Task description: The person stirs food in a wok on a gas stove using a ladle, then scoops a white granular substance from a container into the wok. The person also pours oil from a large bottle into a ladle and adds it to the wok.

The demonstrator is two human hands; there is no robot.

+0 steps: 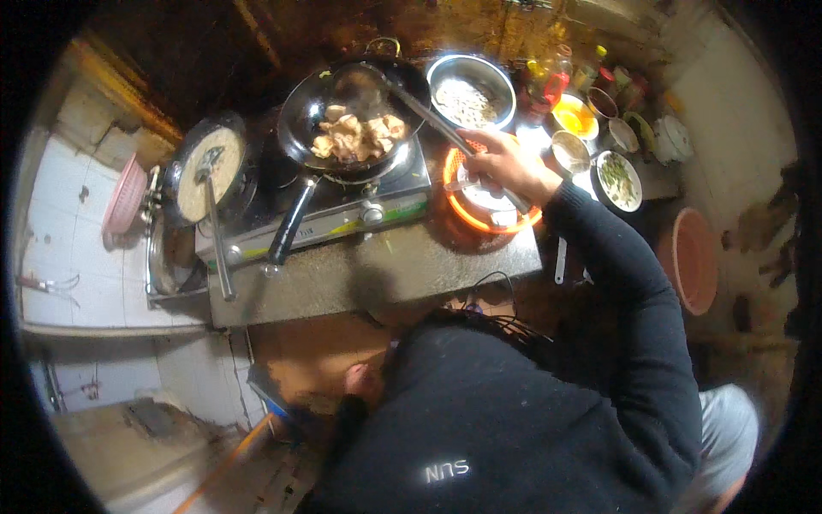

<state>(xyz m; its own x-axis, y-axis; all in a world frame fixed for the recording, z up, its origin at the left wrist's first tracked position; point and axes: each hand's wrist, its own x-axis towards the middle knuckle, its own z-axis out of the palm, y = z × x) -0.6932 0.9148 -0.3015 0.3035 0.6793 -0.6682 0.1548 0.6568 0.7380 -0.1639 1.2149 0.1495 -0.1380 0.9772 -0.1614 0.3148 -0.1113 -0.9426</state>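
Note:
My right hand (pixel 507 164) grips the long metal handle of a ladle (pixel 437 119), reaching in from the right. The ladle's bowl rests against the far inner wall of a dark wok (pixel 295 132). Browned chunks of food (pixel 356 136) lie in the middle of the wok, on the right burner of a gas stove (pixel 334 221). The wok's black handle (pixel 292 221) points toward me, with no hand on it. Low beside my body hangs my left hand (pixel 363 379), partly hidden and dim, away from the stove; its fingers are unclear.
A pan of pale liquid (pixel 209 170) holds a second ladle (pixel 215 238), its handle overhanging the stove front. Right of the wok are a steel bowl (pixel 472 93) of pale pieces and an orange basket (pixel 449 186). Bottles (pixel 552 80) and a plate of chopped greens (pixel 618 181) stand farther right.

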